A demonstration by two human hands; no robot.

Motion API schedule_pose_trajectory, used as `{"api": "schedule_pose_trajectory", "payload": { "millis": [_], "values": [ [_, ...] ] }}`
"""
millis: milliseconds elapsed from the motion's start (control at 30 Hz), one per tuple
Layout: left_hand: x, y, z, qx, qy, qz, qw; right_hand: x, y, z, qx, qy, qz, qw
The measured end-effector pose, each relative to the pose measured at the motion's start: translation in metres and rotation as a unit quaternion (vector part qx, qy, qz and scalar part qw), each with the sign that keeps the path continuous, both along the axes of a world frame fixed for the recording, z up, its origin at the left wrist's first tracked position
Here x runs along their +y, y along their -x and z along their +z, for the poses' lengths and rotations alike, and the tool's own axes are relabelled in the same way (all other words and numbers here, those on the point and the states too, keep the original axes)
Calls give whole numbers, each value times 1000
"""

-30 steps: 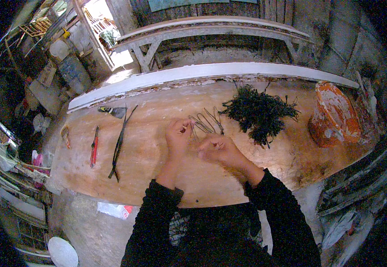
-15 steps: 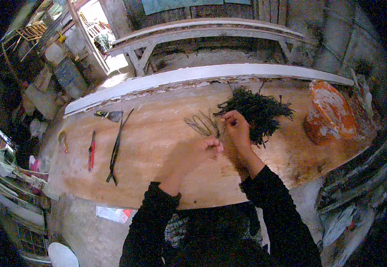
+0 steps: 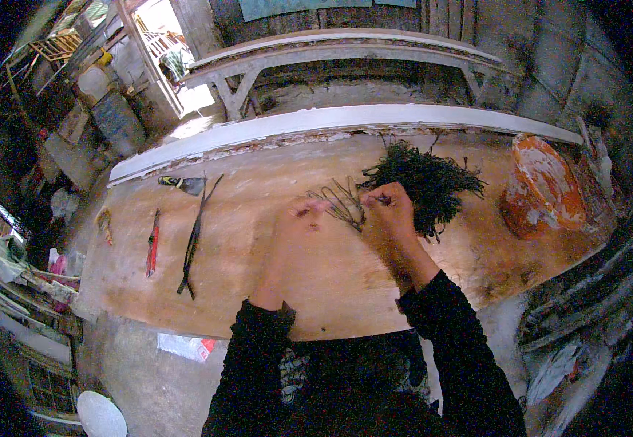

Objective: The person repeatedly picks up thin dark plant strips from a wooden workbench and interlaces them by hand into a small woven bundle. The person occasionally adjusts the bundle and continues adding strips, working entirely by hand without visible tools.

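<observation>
My right hand (image 3: 393, 209) has its fingers pinched at the right side of a small bundle of thin looped strands (image 3: 343, 206). The loops fan out over the table toward the left. My left hand (image 3: 303, 216), somewhat blurred, is at the left end of these loops with its fingers curled together; what they hold cannot be made out. Just beyond my right hand lies a tangled heap of dark, thin strands (image 3: 433, 180), partly covered by that hand.
On the wooden table (image 3: 258, 251), to the left, are a putty knife (image 3: 185, 186), long black strips (image 3: 194, 240), a red-handled tool (image 3: 153, 244) and a small curved item (image 3: 104, 225). An orange, white-smeared bucket (image 3: 546, 189) stands right. A white board (image 3: 331, 117) runs along the back.
My left hand has moved left and away from me, from the near end of the loops to their left side. The right hand stays close to the bundle. The view has shifted slightly.
</observation>
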State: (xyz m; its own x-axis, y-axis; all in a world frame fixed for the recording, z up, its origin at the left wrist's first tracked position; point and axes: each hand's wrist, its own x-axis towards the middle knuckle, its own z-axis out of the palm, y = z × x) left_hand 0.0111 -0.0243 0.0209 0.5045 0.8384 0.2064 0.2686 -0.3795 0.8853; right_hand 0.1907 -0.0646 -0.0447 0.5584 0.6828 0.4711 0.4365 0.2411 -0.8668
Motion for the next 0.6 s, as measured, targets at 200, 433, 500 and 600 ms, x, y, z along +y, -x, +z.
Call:
{"api": "schedule_pose_trajectory", "payload": {
  "millis": [200, 433, 500, 600],
  "values": [
    [50, 14, -43, -165, 186, 89, 964, -16, 34, 10, 19, 93, 161, 982],
    [64, 24, -57, -227, 220, 76, 946, -21, 57, 18, -152, 65, 218, 962],
    [63, 22, -62, -270, 237, 82, 930, -24, 62, 21, -162, 61, 227, 958],
    [61, 21, -60, -247, 226, 106, 936, -26, 63, 21, -174, 76, 231, 954]
  ]
}}
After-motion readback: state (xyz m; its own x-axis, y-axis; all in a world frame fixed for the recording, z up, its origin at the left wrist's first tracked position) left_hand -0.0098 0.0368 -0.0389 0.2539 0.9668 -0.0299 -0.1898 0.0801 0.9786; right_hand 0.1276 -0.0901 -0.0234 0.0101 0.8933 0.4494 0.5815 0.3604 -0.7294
